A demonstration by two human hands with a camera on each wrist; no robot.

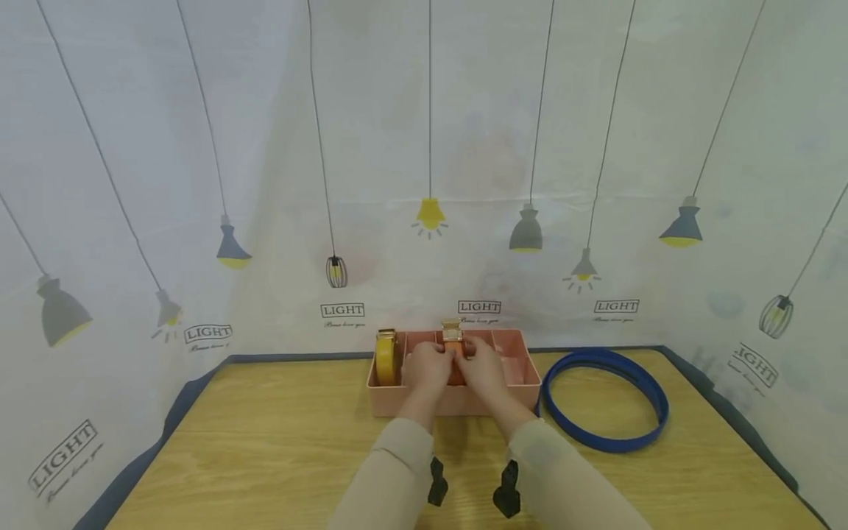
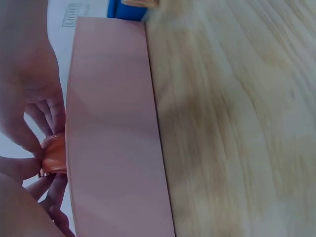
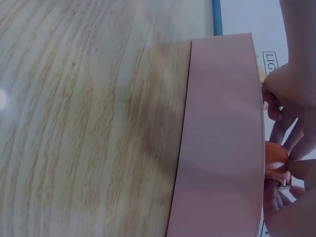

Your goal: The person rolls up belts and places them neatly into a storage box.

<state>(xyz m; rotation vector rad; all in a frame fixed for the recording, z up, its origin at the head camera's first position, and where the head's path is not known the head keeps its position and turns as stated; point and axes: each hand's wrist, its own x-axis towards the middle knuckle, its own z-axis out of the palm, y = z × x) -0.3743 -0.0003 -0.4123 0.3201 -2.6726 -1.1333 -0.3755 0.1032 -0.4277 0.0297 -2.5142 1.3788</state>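
Note:
A rolled orange-brown belt [image 1: 453, 347] with a gold buckle stands in a middle compartment of the pink divided box [image 1: 437, 401]. My left hand [image 1: 426, 370] pinches the roll from the left, and my right hand [image 1: 486, 370] grips it from the right. In the left wrist view, fingers of both hands surround the orange roll [image 2: 55, 154] just above the box's wall. The right wrist view shows the roll [image 3: 276, 160] partly below the rim, its lower part hidden. A rolled yellow belt [image 1: 386, 361] with a gold buckle sits in the leftmost compartment.
To the right of the box, a blue belt [image 1: 616, 444] lies in a wide loop on the wooden table [image 1: 265, 442]. Behind the table hangs a pale cloth [image 1: 397, 147] printed with lamps. The box's right compartments [image 1: 510, 346] show bare pink walls.

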